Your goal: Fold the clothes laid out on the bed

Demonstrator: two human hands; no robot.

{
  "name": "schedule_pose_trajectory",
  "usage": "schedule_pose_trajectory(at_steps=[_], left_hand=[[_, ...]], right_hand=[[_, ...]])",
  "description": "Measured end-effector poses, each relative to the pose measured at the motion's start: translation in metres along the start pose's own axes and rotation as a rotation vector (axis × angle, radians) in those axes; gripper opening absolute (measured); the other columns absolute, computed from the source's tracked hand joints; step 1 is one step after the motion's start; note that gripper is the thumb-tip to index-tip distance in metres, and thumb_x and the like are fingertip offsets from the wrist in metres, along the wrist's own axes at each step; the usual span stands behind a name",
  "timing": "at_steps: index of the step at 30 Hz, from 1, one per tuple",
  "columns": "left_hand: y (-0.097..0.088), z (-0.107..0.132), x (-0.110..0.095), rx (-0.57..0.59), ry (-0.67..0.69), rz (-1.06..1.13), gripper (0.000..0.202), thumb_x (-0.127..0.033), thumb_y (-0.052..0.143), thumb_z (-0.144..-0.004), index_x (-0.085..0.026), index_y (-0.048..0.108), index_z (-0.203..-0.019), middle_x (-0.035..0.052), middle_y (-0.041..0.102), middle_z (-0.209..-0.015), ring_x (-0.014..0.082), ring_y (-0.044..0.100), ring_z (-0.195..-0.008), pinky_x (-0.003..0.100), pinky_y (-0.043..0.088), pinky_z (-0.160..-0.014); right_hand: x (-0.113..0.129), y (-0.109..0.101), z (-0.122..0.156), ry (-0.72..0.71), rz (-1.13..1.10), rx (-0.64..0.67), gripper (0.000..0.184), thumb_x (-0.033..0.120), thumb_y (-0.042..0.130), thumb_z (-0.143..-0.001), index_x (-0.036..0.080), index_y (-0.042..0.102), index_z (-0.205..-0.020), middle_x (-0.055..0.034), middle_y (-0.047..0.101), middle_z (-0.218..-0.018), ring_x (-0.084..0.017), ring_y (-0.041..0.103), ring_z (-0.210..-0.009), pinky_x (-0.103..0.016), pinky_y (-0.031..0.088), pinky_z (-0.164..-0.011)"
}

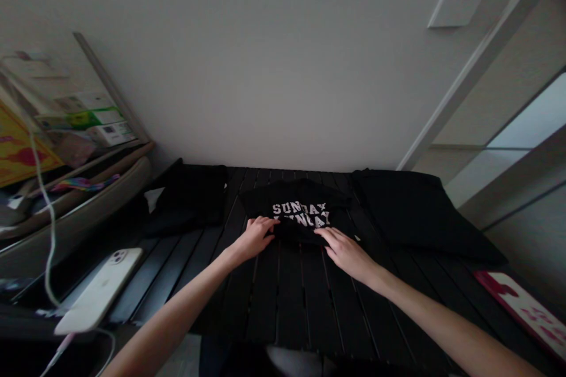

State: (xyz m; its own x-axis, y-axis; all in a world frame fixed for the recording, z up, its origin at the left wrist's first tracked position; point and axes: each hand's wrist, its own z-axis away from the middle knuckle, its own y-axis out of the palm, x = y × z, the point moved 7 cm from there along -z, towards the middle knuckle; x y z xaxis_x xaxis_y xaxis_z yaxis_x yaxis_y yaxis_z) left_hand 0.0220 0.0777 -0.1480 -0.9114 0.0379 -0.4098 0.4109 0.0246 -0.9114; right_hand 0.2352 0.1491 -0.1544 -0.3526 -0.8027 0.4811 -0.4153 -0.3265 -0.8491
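Now, the black T-shirt with white SUNDAY lettering (300, 206) lies partly folded near the far side of the dark slatted table (283, 300), straight ahead of both hands, its long axis running from left to right. The left hand (253, 240) and the right hand (347, 253) are about equally near. Both rest on the shirt's near edge, fingers loosely open, not clenched, with no firm grasp visible. Black folded cloths (188, 197) lie on either side.
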Motion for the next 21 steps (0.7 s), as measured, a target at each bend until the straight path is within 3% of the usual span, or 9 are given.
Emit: schedule_pose_trajectory(at_steps=[4,7,8,10,12,14,17,21], left_hand=[[-0.024,0.047,-0.009,0.050,0.104,-0.023,0.055,-0.005,0.050,-0.076,-0.028,0.055,-0.126,0.0048,0.062,-0.108,0.0224,0.048,-0.108,0.040,0.034,-0.095],[-0.026,0.070,-0.005,0.174,0.167,0.007,0.038,-0.006,0.051,-0.073,-0.030,0.069,-0.096,0.0011,0.062,-0.105,0.0219,0.047,-0.110,0.041,0.033,-0.098],[-0.029,0.069,0.001,0.157,0.152,0.022,0.031,-0.007,0.050,-0.073,-0.027,0.070,-0.085,0.0009,0.062,-0.102,0.0214,0.048,-0.108,0.040,0.033,-0.099],[-0.038,0.057,0.020,0.011,0.066,0.051,0.025,-0.010,0.047,-0.077,-0.023,0.069,-0.077,0.0027,0.061,-0.097,0.0197,0.052,-0.102,0.037,0.038,-0.096],[-0.046,0.037,0.041,-0.200,-0.049,0.064,0.026,-0.013,0.043,-0.082,-0.020,0.067,-0.086,0.0054,0.061,-0.096,0.0189,0.056,-0.097,0.034,0.042,-0.093],[-0.045,0.016,0.058,-0.335,-0.152,0.037,0.027,-0.017,0.041,-0.087,-0.018,0.065,-0.101,0.0084,0.061,-0.103,0.0201,0.057,-0.100,0.034,0.044,-0.092],[-0.027,-0.008,0.076,-0.340,-0.314,-0.093,0.035,-0.031,0.044,-0.090,-0.017,0.057,-0.120,0.0140,0.057,-0.123,0.0288,0.052,-0.114,0.045,0.042,-0.096],[-0.009,-0.016,0.094,-0.290,-0.516,-0.246,0.047,-0.038,0.043,-0.091,-0.018,0.048,-0.133,0.0182,0.040,-0.145,0.0386,0.033,-0.133,0.057,0.032,-0.101]], right_hand=[[0.028,0.000,0.031,-0.103,0.008,0.136,0.060,0.005,0.040,-0.080,0.028,0.050,-0.134,-0.0066,0.059,-0.125,-0.024,0.055,-0.115,-0.044,0.046,-0.100],[0.044,0.001,0.046,-0.128,-0.008,0.301,0.053,0.013,0.049,-0.080,0.030,0.054,-0.130,-0.0060,0.061,-0.123,-0.026,0.057,-0.111,-0.044,0.048,-0.096],[0.047,-0.001,0.045,-0.119,-0.032,0.322,0.049,0.017,0.051,-0.082,0.030,0.055,-0.129,-0.0053,0.062,-0.121,-0.025,0.058,-0.109,-0.042,0.048,-0.095],[0.044,-0.009,0.033,-0.081,-0.068,0.263,0.041,0.025,0.049,-0.087,0.030,0.056,-0.127,-0.0044,0.064,-0.116,-0.023,0.060,-0.106,-0.040,0.048,-0.095],[0.025,-0.020,0.012,-0.008,-0.012,0.088,0.037,0.025,0.048,-0.088,0.027,0.060,-0.123,-0.0064,0.063,-0.119,-0.025,0.058,-0.109,-0.042,0.045,-0.098],[-0.010,-0.031,-0.007,0.144,0.131,-0.117,0.038,0.020,0.052,-0.082,0.022,0.062,-0.119,-0.0111,0.059,-0.125,-0.030,0.055,-0.112,-0.047,0.042,-0.099],[-0.081,-0.043,-0.023,0.499,0.218,-0.252,0.041,0.013,0.060,-0.071,0.018,0.065,-0.111,-0.0143,0.064,-0.116,-0.032,0.058,-0.107,-0.047,0.044,-0.092],[-0.144,-0.071,-0.034,0.649,0.184,-0.270,0.018,0.015,0.058,-0.072,0.019,0.070,-0.085,-0.0088,0.071,-0.084,-0.024,0.066,-0.083,-0.034,0.050,-0.075]])
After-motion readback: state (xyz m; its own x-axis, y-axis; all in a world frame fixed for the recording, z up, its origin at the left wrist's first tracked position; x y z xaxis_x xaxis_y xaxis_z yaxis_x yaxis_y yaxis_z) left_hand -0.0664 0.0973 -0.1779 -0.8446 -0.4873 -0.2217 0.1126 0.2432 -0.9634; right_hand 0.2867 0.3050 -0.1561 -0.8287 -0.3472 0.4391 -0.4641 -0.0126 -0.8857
